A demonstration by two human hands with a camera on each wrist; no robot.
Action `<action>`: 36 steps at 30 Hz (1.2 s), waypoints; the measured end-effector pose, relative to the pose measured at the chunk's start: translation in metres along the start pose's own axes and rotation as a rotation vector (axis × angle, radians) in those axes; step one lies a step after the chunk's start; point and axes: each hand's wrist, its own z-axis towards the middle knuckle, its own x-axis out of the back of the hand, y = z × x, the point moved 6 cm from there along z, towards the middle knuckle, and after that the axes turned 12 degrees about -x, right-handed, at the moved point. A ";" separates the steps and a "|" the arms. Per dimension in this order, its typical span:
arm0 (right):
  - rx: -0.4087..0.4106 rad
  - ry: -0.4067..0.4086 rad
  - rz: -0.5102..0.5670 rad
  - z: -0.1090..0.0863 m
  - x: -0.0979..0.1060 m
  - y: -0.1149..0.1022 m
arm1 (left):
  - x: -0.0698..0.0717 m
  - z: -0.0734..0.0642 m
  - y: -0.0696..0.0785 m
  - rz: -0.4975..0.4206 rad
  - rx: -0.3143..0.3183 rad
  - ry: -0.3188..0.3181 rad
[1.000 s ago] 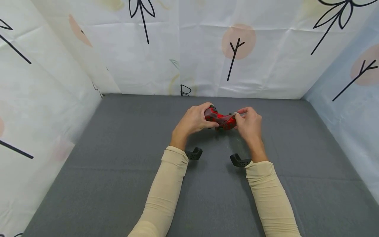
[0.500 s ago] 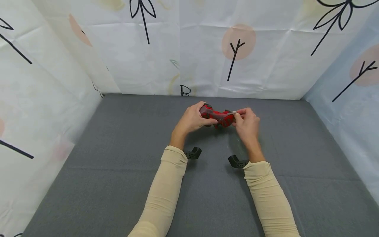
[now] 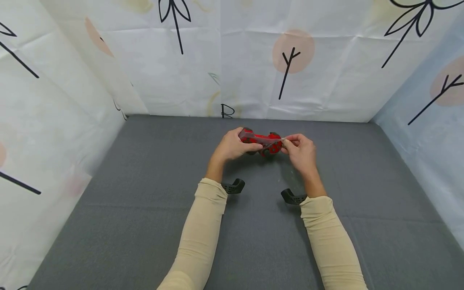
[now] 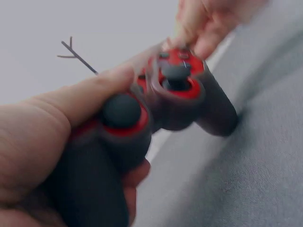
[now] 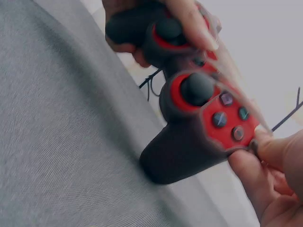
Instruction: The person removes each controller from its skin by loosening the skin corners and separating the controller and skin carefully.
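Grey cloth [image 3: 261, 241]: flat surface, finely woven
Creases [image 3: 137, 207]: faint, toward nine and three o'clock
Shadows [image 3: 261, 163]: soft, toward twelve o'clock, directly on the cloth

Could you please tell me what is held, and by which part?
The left hand grips the game controller by its left handle; the right hand pinches what seems clear film by one end.

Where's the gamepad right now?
In the head view, the gamepad is just right of centre, gripped by the left hand, with the right hand at its right end.

High head view, close wrist views
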 end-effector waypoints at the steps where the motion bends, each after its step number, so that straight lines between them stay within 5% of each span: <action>1: -0.009 -0.011 0.029 0.001 -0.001 0.001 | 0.000 -0.001 0.000 -0.016 0.016 0.001; 7: -0.047 -0.056 0.168 0.003 -0.008 0.006 | 0.000 -0.004 -0.005 -0.151 0.082 0.027; 14: 0.002 -0.045 0.069 0.003 -0.014 0.002 | 0.002 -0.005 -0.011 -0.216 0.109 0.061; 22: -0.094 -0.121 0.315 0.010 -0.016 0.013 | 0.003 -0.003 -0.011 -0.206 0.128 0.067; 29: 0.022 -0.062 0.022 0.009 -0.013 0.007 | 0.003 -0.003 -0.013 -0.204 0.146 0.077; 36: 0.040 -0.168 -0.042 0.008 -0.009 0.002 | 0.000 -0.003 -0.011 -0.201 0.151 0.073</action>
